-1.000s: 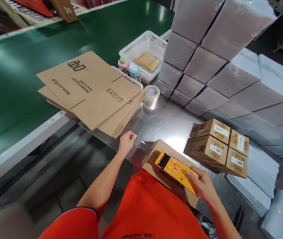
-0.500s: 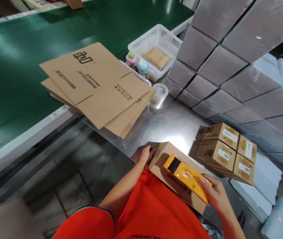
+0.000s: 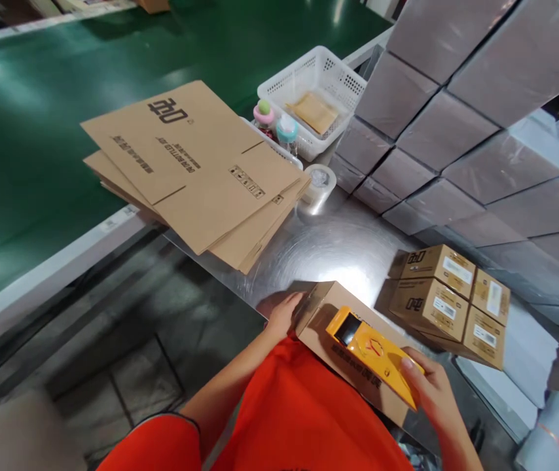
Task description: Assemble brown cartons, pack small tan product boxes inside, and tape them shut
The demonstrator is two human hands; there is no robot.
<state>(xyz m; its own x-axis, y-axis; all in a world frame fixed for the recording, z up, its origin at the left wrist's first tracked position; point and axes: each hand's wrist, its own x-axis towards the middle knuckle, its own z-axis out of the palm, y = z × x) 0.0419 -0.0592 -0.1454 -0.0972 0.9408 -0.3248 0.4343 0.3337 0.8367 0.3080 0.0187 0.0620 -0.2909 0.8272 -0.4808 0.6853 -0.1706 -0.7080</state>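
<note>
A closed cardboard box (image 3: 311, 307) lies at the front edge of the metal table, against my orange shirt. At its left end, my left hand (image 3: 283, 316) rests against the box and steadies it, with the fingertips partly hidden. My right hand (image 3: 424, 383) is closed round one end of a yellow hand-held device (image 3: 370, 350), thumb on top. The device has a dark rectangular panel at its far end and a round dial-like part in the middle. It lies slanted over the top of the box; whether it touches the box I cannot tell.
Flattened cartons (image 3: 211, 163) overhang the table and the green conveyor (image 3: 38, 85). Near them are a clear tape roll (image 3: 319, 186) and a white basket (image 3: 272, 85). Several small boxes (image 3: 429, 304) stand at right, before stacked wrapped packages (image 3: 470, 170).
My left hand has shifted slightly down and flattened against the box's end. The yellow device, still in my right hand, has moved slightly right and down. The view has shifted a little.
</note>
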